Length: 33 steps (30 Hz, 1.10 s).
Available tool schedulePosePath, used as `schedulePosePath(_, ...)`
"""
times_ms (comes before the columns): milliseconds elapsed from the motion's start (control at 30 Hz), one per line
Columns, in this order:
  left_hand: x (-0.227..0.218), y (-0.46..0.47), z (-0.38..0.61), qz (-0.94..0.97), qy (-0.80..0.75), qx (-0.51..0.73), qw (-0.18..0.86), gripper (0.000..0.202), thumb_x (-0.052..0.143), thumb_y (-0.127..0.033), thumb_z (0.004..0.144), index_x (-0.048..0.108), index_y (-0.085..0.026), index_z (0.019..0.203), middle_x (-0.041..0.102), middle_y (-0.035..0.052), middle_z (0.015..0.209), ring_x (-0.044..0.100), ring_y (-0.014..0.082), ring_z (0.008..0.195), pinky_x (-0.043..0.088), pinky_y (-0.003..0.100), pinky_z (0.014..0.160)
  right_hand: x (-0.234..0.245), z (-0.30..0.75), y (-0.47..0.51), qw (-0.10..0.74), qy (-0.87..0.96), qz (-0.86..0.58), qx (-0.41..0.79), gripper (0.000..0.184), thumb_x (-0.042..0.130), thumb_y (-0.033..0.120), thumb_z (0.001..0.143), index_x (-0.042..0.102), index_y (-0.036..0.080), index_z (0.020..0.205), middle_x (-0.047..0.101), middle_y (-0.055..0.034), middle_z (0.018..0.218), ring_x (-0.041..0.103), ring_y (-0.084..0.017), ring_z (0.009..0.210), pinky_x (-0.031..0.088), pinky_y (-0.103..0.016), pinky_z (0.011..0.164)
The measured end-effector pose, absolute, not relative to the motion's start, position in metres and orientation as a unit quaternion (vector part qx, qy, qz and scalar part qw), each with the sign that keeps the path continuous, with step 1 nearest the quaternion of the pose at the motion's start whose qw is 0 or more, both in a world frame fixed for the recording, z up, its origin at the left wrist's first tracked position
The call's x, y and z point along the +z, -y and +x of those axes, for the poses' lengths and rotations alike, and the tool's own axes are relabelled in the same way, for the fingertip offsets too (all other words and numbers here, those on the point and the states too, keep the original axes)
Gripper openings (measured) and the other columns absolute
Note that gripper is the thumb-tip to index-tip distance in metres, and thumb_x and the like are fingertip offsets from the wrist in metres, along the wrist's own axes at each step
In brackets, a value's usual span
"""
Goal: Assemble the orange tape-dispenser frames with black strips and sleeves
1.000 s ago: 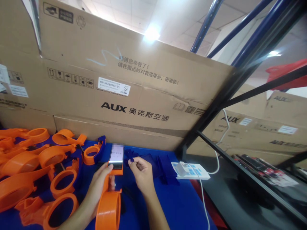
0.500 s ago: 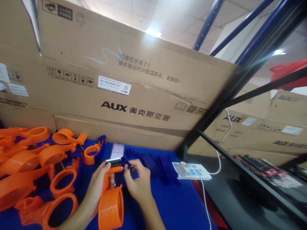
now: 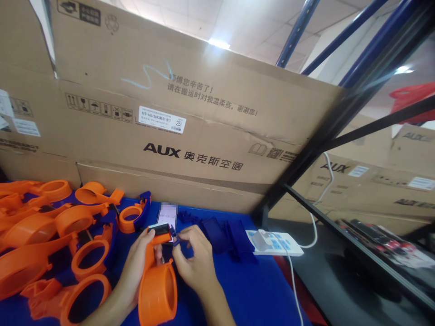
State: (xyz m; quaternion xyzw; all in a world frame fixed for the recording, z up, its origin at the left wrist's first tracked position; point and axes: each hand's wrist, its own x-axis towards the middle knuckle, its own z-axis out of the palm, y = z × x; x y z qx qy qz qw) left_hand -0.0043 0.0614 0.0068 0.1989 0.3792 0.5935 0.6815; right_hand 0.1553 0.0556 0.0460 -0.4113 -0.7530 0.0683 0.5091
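Note:
My left hand [image 3: 137, 260] is wrapped around the handle of an orange tape dispenser [image 3: 158, 292], with the thumb by its black roller and toothed blade [image 3: 159, 229]. The dispenser's round tape hub hangs toward me, below the hand. At the roller's right end is a small dark-blue plastic piece [image 3: 174, 236], upright against the orange head. My right hand [image 3: 195, 256] has thumb and forefinger at this piece, pinching its right side. Whether the piece is seated in the head I cannot tell. A phone [image 3: 167, 214] showing a timer lies just behind the dispenser.
Several orange tape dispensers [image 3: 37, 226] are heaped on the blue table [image 3: 251, 290] at left. Small blue pieces [image 3: 190, 217] and flat blue plates [image 3: 239, 240] lie right of the phone. A power strip [image 3: 282, 244] with a white cable is at right. A large carton [image 3: 204, 190] stands behind.
The blue piece has turned more upright and sits closer against the dispenser's head. My right fingers have opened slightly around it, and the dispenser has shifted a little left.

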Motion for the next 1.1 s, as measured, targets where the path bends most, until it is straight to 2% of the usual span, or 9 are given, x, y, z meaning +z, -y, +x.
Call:
schedulePosePath(100, 0.006, -0.063, -0.004, 0.204, -0.381, 0.593, 0.679, 0.033, 0.08, -0.047, 0.079, 0.061, -0.02, 0.084, 0.061, -0.0035, 0.058, 0.054, 0.0121, 0.047, 0.049, 0.022, 0.048, 0.052, 0.156, -0.055, 0.505, 0.768, -0.384, 0.09, 0.019, 0.058, 0.006, 0.082, 0.059, 0.023, 0.091, 0.071, -0.0086, 0.108, 0.067, -0.024, 0.097, 0.053, -0.035, 0.08)
schedulePosePath(167, 0.007, -0.063, -0.004, 0.221, -0.384, 0.593, 0.672, 0.033, 0.079, -0.048, 0.079, 0.061, -0.02, 0.079, 0.061, -0.0036, 0.058, 0.054, 0.0123, 0.046, 0.048, 0.023, 0.047, 0.055, 0.157, -0.055, 0.495, 0.778, -0.371, 0.107, 0.021, 0.059, 0.005, 0.082, 0.058, 0.023, 0.092, 0.072, -0.0081, 0.113, 0.067, -0.023, 0.1, 0.053, -0.035, 0.084)
schedulePosePath(333, 0.012, -0.061, -0.004, 0.242, -0.388, 0.602, 0.655, 0.031, 0.077, -0.047, 0.08, 0.062, -0.02, 0.079, 0.061, -0.0038, 0.056, 0.055, 0.0129, 0.045, 0.048, 0.023, 0.046, 0.055, 0.16, -0.056, 0.464, 0.791, -0.38, 0.119, 0.019, 0.061, 0.008, 0.085, 0.057, 0.024, 0.094, 0.073, -0.0051, 0.102, 0.066, -0.021, 0.091, 0.052, -0.033, 0.079)
schedulePosePath(500, 0.02, -0.055, -0.003, 0.262, -0.382, 0.61, 0.643, 0.028, 0.077, -0.045, 0.082, 0.062, -0.021, 0.084, 0.062, -0.0044, 0.057, 0.054, 0.0123, 0.046, 0.048, 0.023, 0.048, 0.052, 0.162, -0.055, 0.441, 0.787, -0.418, 0.105, 0.011, 0.063, 0.013, 0.088, 0.058, 0.023, 0.087, 0.067, -0.0039, 0.086, 0.063, -0.021, 0.082, 0.048, -0.03, 0.07)
schedulePosePath(733, 0.028, -0.052, -0.003, 0.267, -0.37, 0.609, 0.649, 0.028, 0.076, -0.045, 0.083, 0.062, -0.02, 0.085, 0.063, -0.0035, 0.058, 0.054, 0.0124, 0.047, 0.048, 0.024, 0.049, 0.053, 0.161, -0.052, 0.444, 0.776, -0.435, 0.107, 0.005, 0.068, 0.023, 0.093, 0.063, 0.022, 0.091, 0.066, -0.0028, 0.081, 0.061, -0.019, 0.074, 0.046, -0.028, 0.064)
schedulePosePath(1100, 0.026, -0.052, -0.005, 0.312, -0.386, 0.592, 0.635, 0.028, 0.072, -0.047, 0.087, 0.059, -0.022, 0.087, 0.063, -0.0038, 0.057, 0.052, 0.0119, 0.046, 0.044, 0.022, 0.047, 0.056, 0.166, -0.055, 0.438, 0.788, -0.418, 0.112, 0.008, 0.07, 0.027, 0.094, 0.064, 0.022, 0.093, 0.067, -0.0015, 0.079, 0.06, -0.017, 0.069, 0.046, -0.027, 0.063)
